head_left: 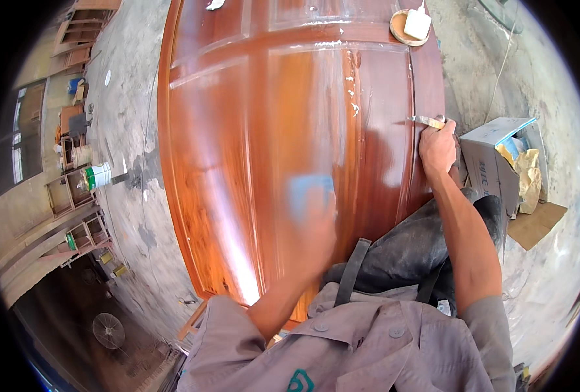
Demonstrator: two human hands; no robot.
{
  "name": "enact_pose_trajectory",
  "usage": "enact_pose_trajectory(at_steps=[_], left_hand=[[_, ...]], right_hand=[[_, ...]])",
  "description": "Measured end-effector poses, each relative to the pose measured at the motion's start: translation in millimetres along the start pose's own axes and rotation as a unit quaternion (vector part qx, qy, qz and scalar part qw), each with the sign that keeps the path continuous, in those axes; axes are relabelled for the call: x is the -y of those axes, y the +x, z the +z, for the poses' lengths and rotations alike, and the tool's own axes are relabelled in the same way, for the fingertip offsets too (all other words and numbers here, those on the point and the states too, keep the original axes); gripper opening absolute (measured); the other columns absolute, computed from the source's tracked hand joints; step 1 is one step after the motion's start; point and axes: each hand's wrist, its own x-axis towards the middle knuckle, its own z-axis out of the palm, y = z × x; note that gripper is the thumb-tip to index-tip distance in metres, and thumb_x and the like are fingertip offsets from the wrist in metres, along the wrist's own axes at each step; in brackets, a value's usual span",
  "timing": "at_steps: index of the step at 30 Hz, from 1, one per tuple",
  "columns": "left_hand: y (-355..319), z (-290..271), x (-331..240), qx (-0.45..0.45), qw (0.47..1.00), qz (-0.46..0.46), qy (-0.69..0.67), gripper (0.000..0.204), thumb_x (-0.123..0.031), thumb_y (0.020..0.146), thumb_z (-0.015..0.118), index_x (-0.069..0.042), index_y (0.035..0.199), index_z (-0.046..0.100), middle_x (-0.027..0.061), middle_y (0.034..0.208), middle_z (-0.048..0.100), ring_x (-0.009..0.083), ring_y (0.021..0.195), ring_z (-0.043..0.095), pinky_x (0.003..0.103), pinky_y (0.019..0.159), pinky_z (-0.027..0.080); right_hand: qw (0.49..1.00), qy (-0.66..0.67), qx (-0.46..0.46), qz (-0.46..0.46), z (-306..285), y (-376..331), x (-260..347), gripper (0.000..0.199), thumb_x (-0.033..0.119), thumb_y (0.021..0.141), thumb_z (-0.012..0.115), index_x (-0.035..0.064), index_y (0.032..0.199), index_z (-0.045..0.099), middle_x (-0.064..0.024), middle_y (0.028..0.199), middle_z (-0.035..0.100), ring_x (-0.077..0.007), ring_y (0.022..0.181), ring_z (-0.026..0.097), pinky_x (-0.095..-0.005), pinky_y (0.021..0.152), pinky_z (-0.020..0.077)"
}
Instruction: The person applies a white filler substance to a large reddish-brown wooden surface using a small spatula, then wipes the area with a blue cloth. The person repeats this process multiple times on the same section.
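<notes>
A glossy reddish-brown wooden door panel (303, 85) lies in front of me, with raised frames, bare streaks and dabs of white paste. My left hand (316, 228) is blurred by motion and presses a blue pad (311, 191) to the middle of the panel. Whether the pad is cloth, paper or sponge cannot be made out. At the panel's right edge my right hand (438, 147) is closed round a slim scraper-like tool (428, 122), its thin tip pointing left over the wood. Toward the far right corner, a white bottle-like item (418, 23) sits on a round dish (401, 27).
A cardboard box (489, 157) with crumpled brown paper (529, 175) stands on the concrete floor to the right, a flat cardboard piece (537, 224) beside it. Far left are a paint bucket (98, 176), wooden frames (74, 193) and a fan (108, 330). My knee (407, 235) is against the panel's near edge.
</notes>
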Motion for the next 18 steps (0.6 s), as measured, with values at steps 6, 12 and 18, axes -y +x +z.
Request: enact_pose_trajectory(at_steps=[6, 12, 18], left_hand=[[106.9, -1.2, -0.9, -0.042, 0.995, -0.003, -0.087, 0.056, -0.005, 0.097, 0.060, 0.003, 0.152, 0.051, 0.0408, 0.160, 0.034, 0.0569, 0.153, 0.030, 0.056, 0.118, 0.041], [43.1, 17.2, -2.8, -0.041, 0.999, 0.021, -0.005, 0.054, 0.003, 0.096, 0.055, 0.003, 0.150, 0.053, 0.0415, 0.160, 0.032, 0.0558, 0.151, 0.033, 0.053, 0.117, 0.044], [133.7, 2.2, -4.5, -0.068, 0.994, 0.005, -0.085, 0.049, 0.003, 0.101, 0.054, 0.003, 0.150, 0.054, 0.0419, 0.162, 0.029, 0.0559, 0.152, 0.030, 0.054, 0.117, 0.043]], right_hand=[[1.000, -0.002, 0.016, -0.009, -0.4, 2.2, 7.5, 0.047, 0.045, 0.110, 0.039, 0.0046, 0.129, 0.051, -0.0341, 0.108, 0.072, -0.0557, 0.105, 0.067, -0.0622, 0.093, 0.0499], [1.000, 0.004, 0.011, 0.007, -4.4, 3.3, 8.7, 0.046, 0.045, 0.110, 0.038, 0.0059, 0.131, 0.051, -0.0328, 0.108, 0.073, -0.0554, 0.105, 0.068, -0.0619, 0.093, 0.0502], [1.000, -0.013, 0.014, 0.007, 0.5, -0.7, -1.1, 0.045, 0.046, 0.110, 0.038, 0.0065, 0.129, 0.051, -0.0332, 0.106, 0.073, -0.0553, 0.104, 0.068, -0.0615, 0.092, 0.0505]])
